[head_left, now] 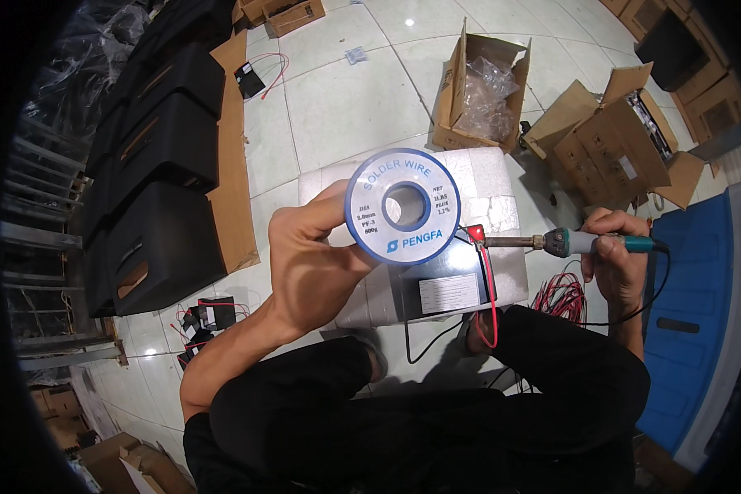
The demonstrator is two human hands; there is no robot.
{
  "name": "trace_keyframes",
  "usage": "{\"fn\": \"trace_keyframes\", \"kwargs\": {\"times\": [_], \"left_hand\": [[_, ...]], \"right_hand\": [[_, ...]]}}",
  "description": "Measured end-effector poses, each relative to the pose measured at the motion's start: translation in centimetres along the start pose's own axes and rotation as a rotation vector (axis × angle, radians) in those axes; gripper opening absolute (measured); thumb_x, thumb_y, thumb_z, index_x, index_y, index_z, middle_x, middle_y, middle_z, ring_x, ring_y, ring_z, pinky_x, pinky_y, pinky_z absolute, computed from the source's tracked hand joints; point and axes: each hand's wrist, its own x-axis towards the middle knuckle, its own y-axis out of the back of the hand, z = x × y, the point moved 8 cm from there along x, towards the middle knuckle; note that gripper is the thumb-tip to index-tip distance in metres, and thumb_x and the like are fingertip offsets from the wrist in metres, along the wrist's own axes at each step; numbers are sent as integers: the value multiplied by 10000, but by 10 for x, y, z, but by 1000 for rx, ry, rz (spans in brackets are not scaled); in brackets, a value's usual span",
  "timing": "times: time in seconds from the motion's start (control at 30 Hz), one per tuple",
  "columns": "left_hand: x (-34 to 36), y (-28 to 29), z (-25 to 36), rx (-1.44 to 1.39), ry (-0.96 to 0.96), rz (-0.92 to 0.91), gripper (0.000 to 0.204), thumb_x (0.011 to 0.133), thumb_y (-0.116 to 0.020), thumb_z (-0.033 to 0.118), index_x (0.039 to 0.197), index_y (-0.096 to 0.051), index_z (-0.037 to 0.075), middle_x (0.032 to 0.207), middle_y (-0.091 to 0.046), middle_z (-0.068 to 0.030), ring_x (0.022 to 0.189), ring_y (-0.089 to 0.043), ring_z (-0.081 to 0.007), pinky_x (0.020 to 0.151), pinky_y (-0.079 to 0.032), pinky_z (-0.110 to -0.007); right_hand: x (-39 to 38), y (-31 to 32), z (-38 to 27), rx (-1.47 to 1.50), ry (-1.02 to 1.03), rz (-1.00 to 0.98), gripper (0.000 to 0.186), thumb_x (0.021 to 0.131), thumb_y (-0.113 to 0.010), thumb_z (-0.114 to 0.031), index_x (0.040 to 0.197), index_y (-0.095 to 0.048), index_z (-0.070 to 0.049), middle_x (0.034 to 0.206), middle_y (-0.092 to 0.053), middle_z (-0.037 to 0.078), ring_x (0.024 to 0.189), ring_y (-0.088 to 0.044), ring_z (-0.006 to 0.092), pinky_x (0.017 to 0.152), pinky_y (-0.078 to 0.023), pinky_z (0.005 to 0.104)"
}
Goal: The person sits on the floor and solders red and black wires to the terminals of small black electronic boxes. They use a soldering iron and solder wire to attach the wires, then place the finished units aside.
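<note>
My left hand (pixel 309 259) grips a blue-rimmed spool of solder wire (pixel 370 218) by its edge, with the spool's white face turned up. In my right hand (pixel 619 253) is a soldering iron (pixel 583 243), its metal shaft pointing left. The iron's tip reaches the red terminal (pixel 476 234) at the corner of a black battery (pixel 445 288) with a white label. A red wire (pixel 491 309) runs down from that corner, and a black wire (pixel 409 346) loops out at the battery's left. The spool hides part of the battery.
The battery rests on a white foam block (pixel 502 185). Red wires (pixel 564 296) lie bundled near my right knee. Open cardboard boxes (pixel 479 90) stand ahead, black cases (pixel 160 198) line the left, and a blue plastic piece (pixel 692 305) is at the right. More small batteries (pixel 216 313) lie on the tiles.
</note>
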Motion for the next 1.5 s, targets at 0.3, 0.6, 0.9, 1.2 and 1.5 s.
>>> {"fn": "trace_keyframes", "kwargs": {"times": [0.3,0.6,0.9,1.2,1.5], "left_hand": [[0,-1,4,22,-74,14,328,743,-774,-57,1067,-720,-39,1064,-727,-161,974,-681,-193,884,-519,-289],[0,-4,1,1,-73,-13,339,729,-768,-77,1063,-721,-42,1070,-724,-173,999,-683,-219,887,-528,-306],[0,-5,7,44,-154,-11,360,702,-779,-88,1054,-722,-42,1082,-722,-177,1010,-688,-248,892,-529,-308],[-2,-5,17,166,-253,-2,449,642,-854,-28,1076,-746,18,1077,-732,-155,1055,-685,-278,910,-555,-353],[-3,-4,15,159,-258,8,449,640,-861,-23,1072,-744,14,1062,-733,-162,1056,-683,-282,904,-555,-351]], "right_hand": [[4,-3,-6,-19,21,-50,226,764,-735,-98,912,-699,70,862,-628,189,564,-624,186,438,-510,271],[8,-7,-14,-52,63,-124,216,755,-742,-85,912,-719,62,826,-625,205,579,-634,183,466,-529,260],[9,-9,-18,-83,80,-141,210,750,-748,-77,907,-720,59,831,-632,195,575,-636,172,468,-526,253],[8,-9,-20,-98,91,-141,206,753,-742,-79,895,-714,68,826,-643,194,557,-641,175,448,-525,255],[8,-9,-20,-68,82,-138,207,754,-746,-82,894,-714,67,829,-644,191,564,-643,174,453,-521,251]]}}
